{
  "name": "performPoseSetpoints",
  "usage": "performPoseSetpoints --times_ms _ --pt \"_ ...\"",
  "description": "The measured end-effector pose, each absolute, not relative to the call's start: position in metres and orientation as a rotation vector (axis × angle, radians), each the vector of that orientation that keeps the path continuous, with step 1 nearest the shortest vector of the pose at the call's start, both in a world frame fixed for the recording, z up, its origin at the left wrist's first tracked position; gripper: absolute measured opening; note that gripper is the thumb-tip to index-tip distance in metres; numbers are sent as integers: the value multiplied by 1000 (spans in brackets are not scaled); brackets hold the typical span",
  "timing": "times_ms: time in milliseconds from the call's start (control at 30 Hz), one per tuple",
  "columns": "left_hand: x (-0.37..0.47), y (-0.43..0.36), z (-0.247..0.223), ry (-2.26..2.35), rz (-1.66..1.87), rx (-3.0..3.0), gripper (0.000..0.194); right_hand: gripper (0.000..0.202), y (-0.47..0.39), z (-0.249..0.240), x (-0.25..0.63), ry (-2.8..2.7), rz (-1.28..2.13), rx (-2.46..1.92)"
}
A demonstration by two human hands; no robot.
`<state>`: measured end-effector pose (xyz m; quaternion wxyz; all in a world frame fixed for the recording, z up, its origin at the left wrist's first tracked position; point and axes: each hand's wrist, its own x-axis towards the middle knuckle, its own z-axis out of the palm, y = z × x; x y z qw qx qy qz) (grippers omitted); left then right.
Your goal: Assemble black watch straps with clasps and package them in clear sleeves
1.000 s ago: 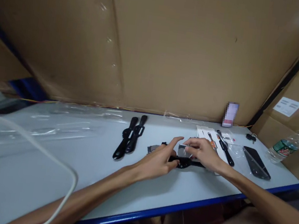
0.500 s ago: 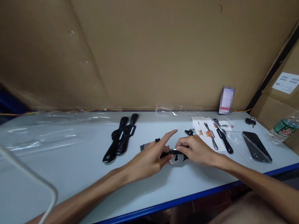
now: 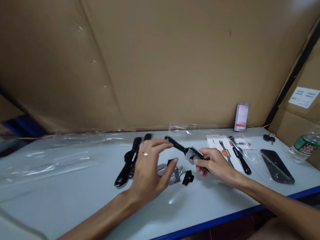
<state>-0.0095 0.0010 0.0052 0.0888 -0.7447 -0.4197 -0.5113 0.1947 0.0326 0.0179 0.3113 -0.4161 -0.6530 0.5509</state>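
Observation:
My right hand (image 3: 216, 164) grips a black-handled tool (image 3: 178, 145) above the table, with a flat metal plate (image 3: 191, 156) at its middle. The tool's free handle points left, toward my left hand (image 3: 150, 166), whose thumb and fingers are spread with nothing between them. Beneath lie small metal parts (image 3: 178, 173), partly hidden by my left hand, and a black knob-like piece (image 3: 188, 177). Two more black-handled tools lie left of my left hand; the nearer one (image 3: 123, 174) shows most, the other is largely covered.
Behind my right hand are a printed sheet (image 3: 216, 141) and a black tool (image 3: 243, 162). Farther right are a dark phone (image 3: 277, 167), keys (image 3: 269, 138) and a bottle (image 3: 307, 145). A small screen (image 3: 241, 117) stands at the back. Clear plastic (image 3: 45, 160) covers the left side.
The tool has been raised off the table in my right hand. My left hand has let go of it and opened, moving left. The small parts beneath are now visible.

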Motion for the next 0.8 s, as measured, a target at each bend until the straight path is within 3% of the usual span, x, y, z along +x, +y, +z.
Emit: performPoseSetpoints --times_ms 67,367,633,800 --pt "-4 -2 6 -1384 -1665 -2279 11 11 26 20 190 -1526 1516 -1049" --pt "21 -7 -9 -2300 -2129 -2992 58 23 -8 -1 153 -1249 1527 -1012" --pt "15 -11 2 -2544 -2538 -2762 54 32 9 14 175 -1680 1411 -1021" --pt "13 -10 1 -2535 -2489 -2930 54 40 20 20 200 -1789 1392 -1078"
